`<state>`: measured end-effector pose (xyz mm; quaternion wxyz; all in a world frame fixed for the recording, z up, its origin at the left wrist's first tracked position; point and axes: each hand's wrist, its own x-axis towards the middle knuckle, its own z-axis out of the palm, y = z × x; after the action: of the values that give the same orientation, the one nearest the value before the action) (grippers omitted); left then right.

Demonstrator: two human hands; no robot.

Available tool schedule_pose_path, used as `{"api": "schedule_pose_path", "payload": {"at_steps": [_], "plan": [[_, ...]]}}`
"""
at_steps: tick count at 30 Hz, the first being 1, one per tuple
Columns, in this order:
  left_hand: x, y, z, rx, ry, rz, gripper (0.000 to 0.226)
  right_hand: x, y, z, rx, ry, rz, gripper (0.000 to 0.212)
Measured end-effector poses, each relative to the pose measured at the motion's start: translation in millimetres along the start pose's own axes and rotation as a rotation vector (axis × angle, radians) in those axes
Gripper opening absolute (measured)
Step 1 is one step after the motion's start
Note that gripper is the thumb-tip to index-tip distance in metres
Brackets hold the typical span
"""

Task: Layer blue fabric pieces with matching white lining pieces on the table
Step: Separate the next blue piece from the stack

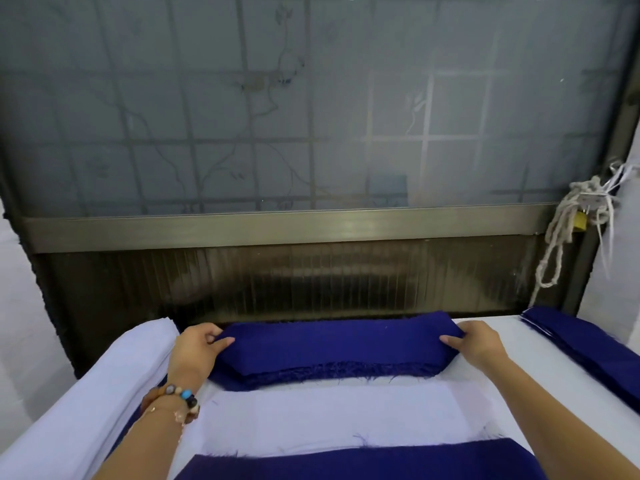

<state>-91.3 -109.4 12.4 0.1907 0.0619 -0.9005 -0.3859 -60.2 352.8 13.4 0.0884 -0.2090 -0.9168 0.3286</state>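
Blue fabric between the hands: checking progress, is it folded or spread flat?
Folded. The blue fabric shows stacked layers at its frayed near edge; left hand and right hand each pinch one end.

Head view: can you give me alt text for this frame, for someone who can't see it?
The left hand and right hand pinch the two ends of a folded blue fabric piece lying on white lining. Another blue piece lies nearer, a blue stack at right.

Frosted window (311, 98), knotted rope (568, 230), padlock (338, 220)

Left hand (195, 344), right hand (474, 342), in pinch
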Motion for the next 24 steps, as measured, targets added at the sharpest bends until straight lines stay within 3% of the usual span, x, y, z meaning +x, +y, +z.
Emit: {"api": "schedule_pose_path", "payload": {"at_steps": [7, 18, 24], "plan": [[-14.7, 29.0, -27.0, -0.297, 0.120, -0.097, 0.014, -22.9, -8.7, -24.5, 0.202, 0.076, -0.010, 0.022], [-84.2, 32.6, -80.9, -0.301, -0.003, -0.161, 0.008, -99.0, 15.9, -66.7, 0.172, -0.022, -0.013, 0.030], [-131.8, 15.9, -90.9, -0.299, -0.008, -0.204, 0.012, -148.5, 37.5, -74.3, 0.121, -0.077, 0.082, 0.025]]}}
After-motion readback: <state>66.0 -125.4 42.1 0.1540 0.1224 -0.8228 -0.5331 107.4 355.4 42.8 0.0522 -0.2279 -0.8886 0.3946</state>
